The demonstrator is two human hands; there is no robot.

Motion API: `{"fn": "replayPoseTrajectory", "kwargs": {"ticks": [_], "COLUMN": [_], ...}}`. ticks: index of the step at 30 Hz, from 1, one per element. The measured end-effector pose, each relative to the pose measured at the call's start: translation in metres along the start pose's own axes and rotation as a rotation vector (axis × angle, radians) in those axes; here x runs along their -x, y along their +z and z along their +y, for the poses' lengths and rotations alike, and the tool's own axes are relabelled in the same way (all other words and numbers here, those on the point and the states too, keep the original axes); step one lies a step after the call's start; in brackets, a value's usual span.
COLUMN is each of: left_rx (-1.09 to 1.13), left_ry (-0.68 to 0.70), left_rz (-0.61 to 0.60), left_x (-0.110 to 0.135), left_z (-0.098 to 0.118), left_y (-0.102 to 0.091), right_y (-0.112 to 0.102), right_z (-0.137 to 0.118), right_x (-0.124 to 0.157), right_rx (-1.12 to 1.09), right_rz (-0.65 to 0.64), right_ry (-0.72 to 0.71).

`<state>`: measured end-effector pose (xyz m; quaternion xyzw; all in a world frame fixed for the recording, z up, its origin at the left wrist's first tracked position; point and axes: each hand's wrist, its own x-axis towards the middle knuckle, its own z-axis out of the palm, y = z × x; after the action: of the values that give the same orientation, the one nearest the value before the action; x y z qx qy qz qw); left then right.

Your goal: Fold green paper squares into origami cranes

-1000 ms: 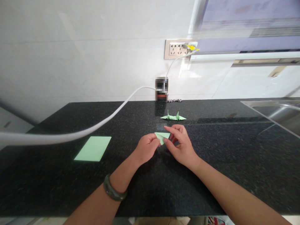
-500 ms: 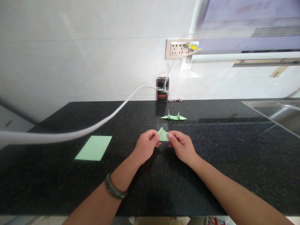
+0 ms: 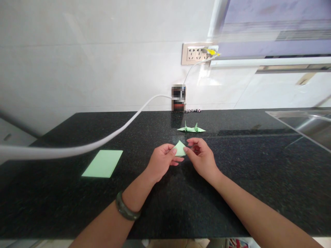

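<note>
A small folded piece of light green paper [image 3: 179, 148], with its peak pointing up, is held just above the dark counter. My left hand [image 3: 163, 160] pinches its left side, thumb on the front and fingers behind and below. At the right corner the thumb of my right hand [image 3: 203, 160] touches the paper, while its index finger is raised away from the thumb and the other fingers curl loosely. Just beyond my hands stand two green origami cranes [image 3: 191, 129], side by side with their inner wings meeting.
A flat stack of green paper [image 3: 103, 163] lies to the left on the black speckled counter [image 3: 64, 203]. A blurred-out device [image 3: 178, 98] leans on the wall, with a white cable [image 3: 124, 127] crossing the left side. A metal sink [image 3: 310, 125] is at the right.
My right index finger has lifted off the paper and spread from the thumb. The fingers of my left hand now reach further right beneath the paper, which looks flatter.
</note>
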<state>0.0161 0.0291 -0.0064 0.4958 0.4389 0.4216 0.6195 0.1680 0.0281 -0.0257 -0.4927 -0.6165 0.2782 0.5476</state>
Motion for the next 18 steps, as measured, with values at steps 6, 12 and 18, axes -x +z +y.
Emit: {"fn": "replayPoseTrajectory", "kwargs": {"ticks": [6, 12, 18], "left_rx": [0.006, 0.018, 0.015], "left_ry": [0.009, 0.017, 0.029], "left_rz": [-0.012, 0.006, 0.004], "left_x": [0.0000, -0.0006, -0.0006], "left_z": [-0.0020, -0.0022, -0.0047], "left_y": [0.0022, 0.0026, 0.0003], "right_y": [-0.0036, -0.0043, -0.0053], "right_z": [-0.0031, -0.0028, -0.0043], "right_x": [0.0007, 0.0017, 0.0011], "right_rx": [0.287, 0.331, 0.364], "right_rz": [-0.008, -0.025, -0.059], "right_ry": [-0.249, -0.300, -0.412]}}
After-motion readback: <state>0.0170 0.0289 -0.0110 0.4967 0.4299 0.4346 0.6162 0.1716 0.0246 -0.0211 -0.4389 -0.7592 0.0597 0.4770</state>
